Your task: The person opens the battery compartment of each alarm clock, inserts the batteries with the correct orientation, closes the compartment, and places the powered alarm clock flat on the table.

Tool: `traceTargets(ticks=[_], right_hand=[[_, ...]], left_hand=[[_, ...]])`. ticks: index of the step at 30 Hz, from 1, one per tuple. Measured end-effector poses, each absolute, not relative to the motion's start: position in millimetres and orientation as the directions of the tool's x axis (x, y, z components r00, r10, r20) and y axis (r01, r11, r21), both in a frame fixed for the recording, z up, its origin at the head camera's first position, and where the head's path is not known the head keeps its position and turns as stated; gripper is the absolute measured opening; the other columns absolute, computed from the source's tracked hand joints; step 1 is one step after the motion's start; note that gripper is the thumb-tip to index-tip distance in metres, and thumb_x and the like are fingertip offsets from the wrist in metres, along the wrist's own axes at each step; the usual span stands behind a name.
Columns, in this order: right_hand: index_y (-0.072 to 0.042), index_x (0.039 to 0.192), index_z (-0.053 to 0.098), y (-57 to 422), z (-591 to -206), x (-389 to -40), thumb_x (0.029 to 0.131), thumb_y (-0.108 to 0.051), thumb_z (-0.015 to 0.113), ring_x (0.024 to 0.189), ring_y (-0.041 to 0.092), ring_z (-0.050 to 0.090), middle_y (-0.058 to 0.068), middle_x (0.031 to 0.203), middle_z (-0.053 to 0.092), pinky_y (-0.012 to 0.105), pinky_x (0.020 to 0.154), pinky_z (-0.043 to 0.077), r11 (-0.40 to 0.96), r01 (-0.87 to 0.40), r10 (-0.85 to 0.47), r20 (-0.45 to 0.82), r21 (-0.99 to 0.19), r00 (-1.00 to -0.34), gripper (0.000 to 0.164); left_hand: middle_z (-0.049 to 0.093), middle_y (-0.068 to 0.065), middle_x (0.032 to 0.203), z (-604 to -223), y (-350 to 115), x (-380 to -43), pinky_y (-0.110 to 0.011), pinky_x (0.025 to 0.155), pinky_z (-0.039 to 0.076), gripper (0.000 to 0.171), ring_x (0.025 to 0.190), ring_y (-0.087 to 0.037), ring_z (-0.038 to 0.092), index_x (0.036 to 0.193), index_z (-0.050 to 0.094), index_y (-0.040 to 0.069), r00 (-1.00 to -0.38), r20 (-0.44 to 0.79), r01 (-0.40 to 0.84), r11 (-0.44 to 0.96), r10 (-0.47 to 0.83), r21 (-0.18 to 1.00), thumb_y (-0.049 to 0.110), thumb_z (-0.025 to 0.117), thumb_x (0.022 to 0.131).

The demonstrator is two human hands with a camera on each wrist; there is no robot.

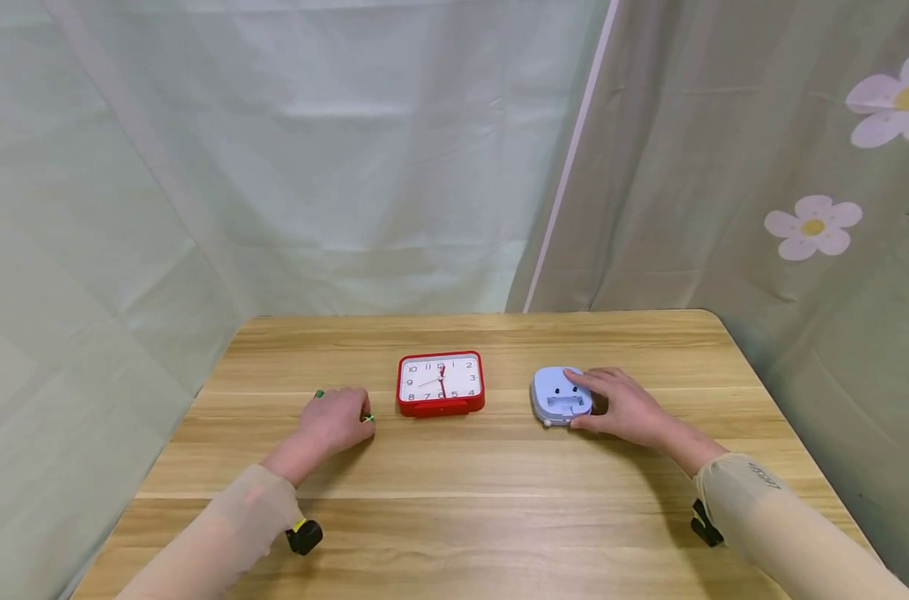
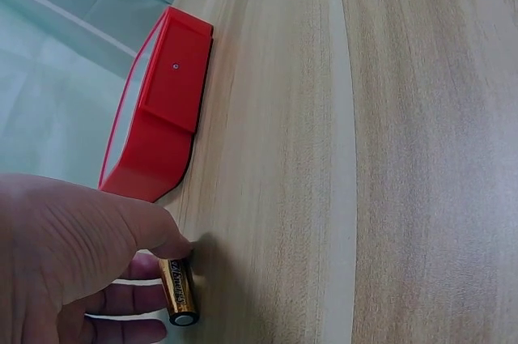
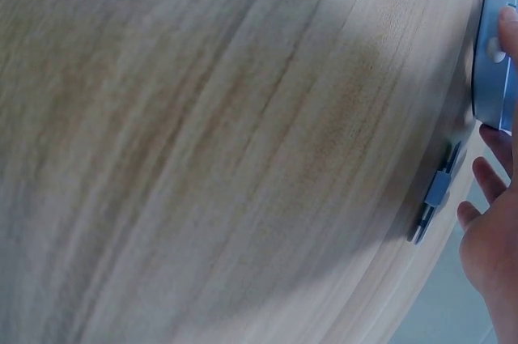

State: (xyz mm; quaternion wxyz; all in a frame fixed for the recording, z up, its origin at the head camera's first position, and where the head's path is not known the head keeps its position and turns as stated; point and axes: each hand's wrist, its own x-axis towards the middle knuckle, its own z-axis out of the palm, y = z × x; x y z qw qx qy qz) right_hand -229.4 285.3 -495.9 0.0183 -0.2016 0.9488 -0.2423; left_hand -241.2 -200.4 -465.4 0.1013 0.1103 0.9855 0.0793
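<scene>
My left hand (image 1: pixel 336 419) is at the left of the table, pinching a gold-and-black battery (image 2: pixel 179 291) between thumb and fingers. Just right of it lies a red-framed clock (image 1: pixel 441 383), its white dial facing up. Farther right, my right hand (image 1: pixel 625 407) grips a rounded light blue device (image 1: pixel 553 390) by its right side, thumb at the near edge and fingers on top. The device lies flat, showing two black dots, a recessed battery slot and small white knobs. A small flat blue-and-dark piece (image 3: pixel 436 190) lies below the right fingers in the right wrist view.
The wooden table (image 1: pixel 454 500) has its far edge against a pale curtain (image 1: pixel 379 167). At the right hangs a curtain printed with white flowers (image 1: pixel 814 227). A small green thing (image 1: pixel 319 393) shows at the left hand's far side.
</scene>
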Motion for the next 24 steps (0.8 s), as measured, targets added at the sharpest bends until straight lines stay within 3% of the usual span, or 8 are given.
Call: traceTargets(ticks=[24], right_hand=[[-0.027,0.155,0.048,285.5,-493.8,-228.3,0.082,-0.057,0.081,0.138,0.041,0.042,0.020,0.147,0.052,0.061,0.111,0.031,0.795,-0.393,-0.397,0.094,-0.462,-0.913,0.085]], left_hand=[[0.056,0.001,0.077,-463.7,-198.1,-240.9,-0.040,0.070,0.042,0.014,0.069,-0.021,0.052,0.085,0.061,0.014,-0.955,-0.207,0.170,0.966,0.210,0.196,0.020,0.073,0.085]])
